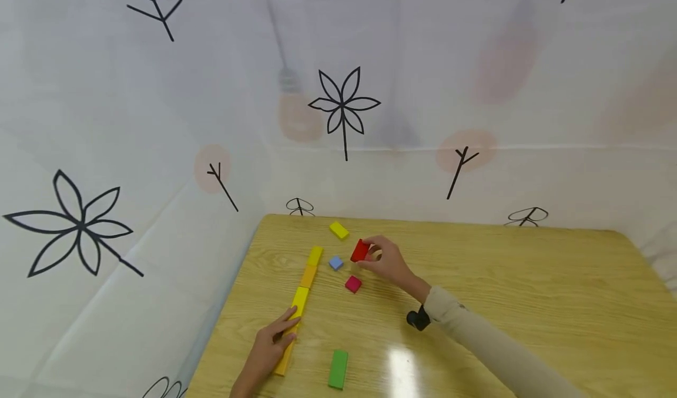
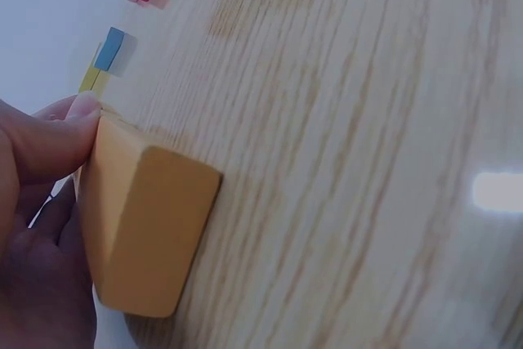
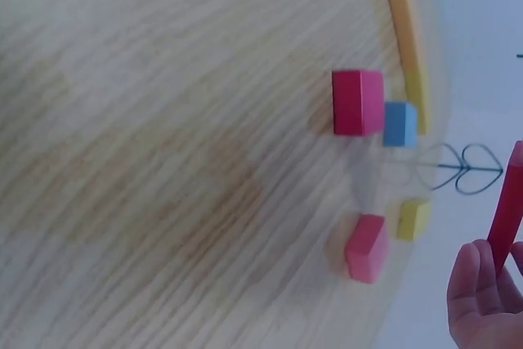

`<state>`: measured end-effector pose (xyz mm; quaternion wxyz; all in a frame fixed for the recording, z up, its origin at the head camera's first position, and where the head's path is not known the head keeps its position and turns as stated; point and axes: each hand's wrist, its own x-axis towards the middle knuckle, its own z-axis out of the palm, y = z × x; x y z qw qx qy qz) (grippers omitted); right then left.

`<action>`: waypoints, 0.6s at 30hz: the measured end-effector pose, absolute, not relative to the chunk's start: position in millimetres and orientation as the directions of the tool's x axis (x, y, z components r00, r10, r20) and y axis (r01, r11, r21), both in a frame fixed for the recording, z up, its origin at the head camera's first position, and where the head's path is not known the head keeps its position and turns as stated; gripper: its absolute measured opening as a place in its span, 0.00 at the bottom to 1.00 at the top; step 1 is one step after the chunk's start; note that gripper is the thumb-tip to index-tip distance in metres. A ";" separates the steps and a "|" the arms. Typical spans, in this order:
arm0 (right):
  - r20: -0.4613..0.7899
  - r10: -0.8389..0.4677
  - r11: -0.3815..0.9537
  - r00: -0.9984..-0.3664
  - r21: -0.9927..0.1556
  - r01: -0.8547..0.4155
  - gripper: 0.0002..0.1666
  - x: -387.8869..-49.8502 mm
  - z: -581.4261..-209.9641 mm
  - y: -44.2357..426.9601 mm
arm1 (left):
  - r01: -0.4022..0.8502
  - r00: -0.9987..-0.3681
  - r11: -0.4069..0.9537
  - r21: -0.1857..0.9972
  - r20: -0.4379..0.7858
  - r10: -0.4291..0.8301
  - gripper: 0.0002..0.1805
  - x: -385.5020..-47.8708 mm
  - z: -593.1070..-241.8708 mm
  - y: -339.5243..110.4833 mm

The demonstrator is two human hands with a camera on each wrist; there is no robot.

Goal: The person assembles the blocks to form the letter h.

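My right hand [image 1: 388,261] pinches a flat red block [image 1: 360,250] between thumb and fingers, above the table's far part. The same red block [image 3: 506,210] shows at the right edge of the right wrist view, beside the fingertips. On the left, my left hand [image 1: 270,346] rests its fingers and thumb on a straight row of yellow and orange blocks [image 1: 308,276]. The left wrist view shows the near end of an orange block [image 2: 151,226] beside that hand's thumb. A crimson block [image 1: 353,284] and a blue block [image 1: 335,263] lie between the hands.
A yellow block [image 1: 339,230] lies near the table's back edge. A green block [image 1: 338,369] is at the front, right of the row. The right wrist view also shows a pink block [image 3: 366,249]. A patterned white cloth [image 1: 402,180] hangs behind the wooden table [image 1: 529,304].
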<state>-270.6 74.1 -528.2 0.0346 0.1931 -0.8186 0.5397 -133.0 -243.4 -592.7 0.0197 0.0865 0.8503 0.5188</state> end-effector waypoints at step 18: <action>0.290 -0.371 0.260 -0.882 -0.879 -0.399 0.29 -217.1 -511.1 63.6 | 0.095 -0.988 0.447 0.890 0.027 0.155 0.19 -126.6 -567.7 -235.4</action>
